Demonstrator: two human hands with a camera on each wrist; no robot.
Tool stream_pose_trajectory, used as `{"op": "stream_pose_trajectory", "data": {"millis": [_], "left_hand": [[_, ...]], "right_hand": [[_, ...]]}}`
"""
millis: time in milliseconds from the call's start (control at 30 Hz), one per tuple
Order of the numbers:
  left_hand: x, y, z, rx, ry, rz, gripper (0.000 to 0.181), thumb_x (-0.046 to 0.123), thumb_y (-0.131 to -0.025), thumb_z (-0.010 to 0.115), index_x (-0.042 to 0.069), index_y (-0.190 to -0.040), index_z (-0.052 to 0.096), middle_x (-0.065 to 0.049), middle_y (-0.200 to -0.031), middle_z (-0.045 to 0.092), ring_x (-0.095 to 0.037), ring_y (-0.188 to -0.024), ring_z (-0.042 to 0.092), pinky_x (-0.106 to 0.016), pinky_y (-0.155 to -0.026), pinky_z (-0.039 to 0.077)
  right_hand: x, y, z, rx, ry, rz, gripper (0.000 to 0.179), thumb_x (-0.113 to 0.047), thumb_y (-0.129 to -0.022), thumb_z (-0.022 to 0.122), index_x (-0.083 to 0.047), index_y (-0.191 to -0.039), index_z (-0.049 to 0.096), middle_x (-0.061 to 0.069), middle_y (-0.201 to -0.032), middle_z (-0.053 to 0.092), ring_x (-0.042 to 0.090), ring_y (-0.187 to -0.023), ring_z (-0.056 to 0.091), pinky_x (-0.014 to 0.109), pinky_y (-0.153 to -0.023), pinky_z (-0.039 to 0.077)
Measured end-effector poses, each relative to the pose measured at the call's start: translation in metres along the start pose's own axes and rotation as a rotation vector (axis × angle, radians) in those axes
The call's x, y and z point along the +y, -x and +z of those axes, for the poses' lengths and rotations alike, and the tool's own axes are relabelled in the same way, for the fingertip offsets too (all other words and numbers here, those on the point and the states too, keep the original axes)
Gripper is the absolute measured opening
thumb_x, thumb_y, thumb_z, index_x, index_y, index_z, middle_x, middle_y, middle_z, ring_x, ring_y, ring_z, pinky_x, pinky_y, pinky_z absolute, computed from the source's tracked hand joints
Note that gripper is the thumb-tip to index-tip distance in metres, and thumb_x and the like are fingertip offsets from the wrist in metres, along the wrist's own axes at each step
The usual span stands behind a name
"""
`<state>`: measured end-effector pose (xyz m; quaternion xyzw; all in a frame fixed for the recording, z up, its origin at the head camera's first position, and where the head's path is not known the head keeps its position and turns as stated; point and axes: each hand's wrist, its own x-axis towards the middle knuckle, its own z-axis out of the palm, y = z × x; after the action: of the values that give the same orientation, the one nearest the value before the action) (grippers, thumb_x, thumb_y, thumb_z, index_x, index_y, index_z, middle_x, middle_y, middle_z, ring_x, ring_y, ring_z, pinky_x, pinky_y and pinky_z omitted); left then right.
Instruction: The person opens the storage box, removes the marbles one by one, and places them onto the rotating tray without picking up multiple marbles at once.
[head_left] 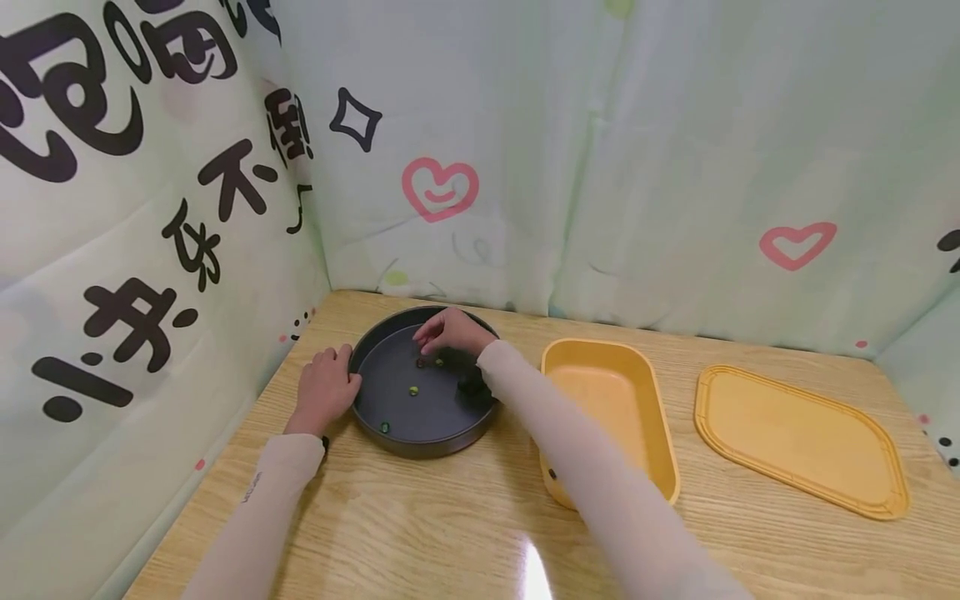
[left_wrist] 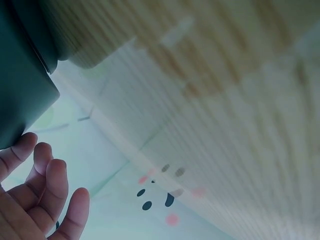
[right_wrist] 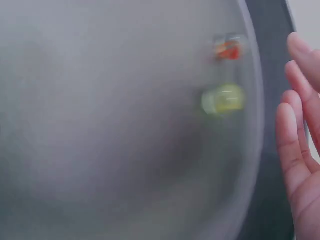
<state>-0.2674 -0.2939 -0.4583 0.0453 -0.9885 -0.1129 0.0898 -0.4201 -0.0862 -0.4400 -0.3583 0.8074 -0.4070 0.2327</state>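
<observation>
A round dark pan (head_left: 397, 417) stands on the table. Several small shiny pieces lie in it, among them a yellow piece (head_left: 413, 391) and a green piece (head_left: 385, 427). My right hand (head_left: 453, 331) is above the pan's far part, near a small red piece (head_left: 420, 363). In the right wrist view its fingers extend beside a blurred red-orange piece (right_wrist: 229, 48) and a yellow piece (right_wrist: 223, 100), with nothing between fingers and thumb. My left hand (head_left: 326, 387) rests against the pan's left side; in the left wrist view, one fingertip touches the outer wall (left_wrist: 30, 90), the other fingers loosely bent.
A deep yellow-orange tray (head_left: 600, 383) stands right of the pan, partly beneath my right forearm. Farther right lies a flat yellow-orange lid (head_left: 802, 442). A printed curtain (head_left: 600, 208) borders the table at the back and on the left.
</observation>
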Motion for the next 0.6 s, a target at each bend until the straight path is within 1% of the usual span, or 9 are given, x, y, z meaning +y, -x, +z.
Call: {"op": "stream_pose_trajectory", "data": {"millis": [133,200,233,367,433,467,600], "left_hand": [[0.000,0.000,-0.001,-0.005,0.001,0.001,0.039,0.017,-0.085,0.051,-0.003,-0.117,0.048,-0.024,-0.097,0.055,-0.037,-0.085,0.050,-0.050,-0.074,0.041],[0.000,0.000,0.000,-0.008,0.001,0.000,0.038,0.018,-0.085,0.050,-0.003,-0.117,0.048,-0.024,-0.098,0.054,-0.037,-0.085,0.049,-0.050,-0.074,0.041],[0.000,0.000,0.000,-0.010,0.002,0.000,0.038,0.018,-0.085,0.050,-0.003,-0.117,0.048,-0.024,-0.098,0.054,-0.037,-0.085,0.049,-0.050,-0.074,0.041],[-0.001,0.001,0.000,-0.014,0.011,0.004,0.039,0.018,-0.085,0.049,-0.003,-0.117,0.048,-0.024,-0.097,0.054,-0.037,-0.085,0.049,-0.050,-0.074,0.040],[-0.002,0.001,0.001,-0.008,0.009,0.013,0.038,0.018,-0.085,0.049,-0.003,-0.117,0.048,-0.025,-0.096,0.054,-0.038,-0.085,0.050,-0.051,-0.073,0.041],[-0.002,0.001,0.001,-0.002,0.007,0.017,0.038,0.018,-0.084,0.049,-0.003,-0.116,0.048,-0.025,-0.096,0.054,-0.038,-0.084,0.050,-0.051,-0.072,0.041],[-0.003,0.001,0.002,0.018,0.002,0.029,0.036,0.018,-0.084,0.050,-0.003,-0.112,0.049,-0.025,-0.093,0.055,-0.039,-0.082,0.051,-0.051,-0.070,0.042]], "right_hand": [[-0.019,0.013,-0.012,-0.003,-0.111,-0.017,0.032,-0.006,-0.080,0.070,0.002,-0.111,0.067,0.021,-0.109,0.067,0.009,-0.085,0.066,0.025,-0.082,0.052],[-0.029,0.022,-0.019,-0.003,-0.142,-0.032,0.032,-0.005,-0.081,0.069,0.002,-0.111,0.067,0.023,-0.111,0.066,0.010,-0.087,0.067,0.027,-0.084,0.052],[-0.034,0.026,-0.023,-0.004,-0.150,-0.046,0.031,-0.005,-0.081,0.069,0.002,-0.111,0.067,0.022,-0.110,0.067,0.011,-0.087,0.067,0.028,-0.084,0.052],[-0.051,0.047,-0.038,-0.009,-0.152,-0.072,0.030,-0.006,-0.080,0.070,0.000,-0.109,0.069,0.015,-0.105,0.070,0.011,-0.088,0.067,0.028,-0.082,0.052],[-0.058,0.059,-0.045,-0.010,-0.147,-0.081,0.028,-0.006,-0.081,0.070,-0.001,-0.108,0.069,0.011,-0.103,0.071,0.010,-0.087,0.066,0.027,-0.082,0.052],[-0.061,0.066,-0.048,-0.010,-0.144,-0.081,0.028,-0.006,-0.081,0.070,0.000,-0.108,0.069,0.012,-0.104,0.071,0.009,-0.087,0.066,0.028,-0.082,0.052],[-0.069,0.093,-0.060,-0.012,-0.139,-0.087,0.027,-0.005,-0.081,0.069,0.001,-0.107,0.069,0.012,-0.102,0.071,0.009,-0.086,0.065,0.036,-0.085,0.052]]}}
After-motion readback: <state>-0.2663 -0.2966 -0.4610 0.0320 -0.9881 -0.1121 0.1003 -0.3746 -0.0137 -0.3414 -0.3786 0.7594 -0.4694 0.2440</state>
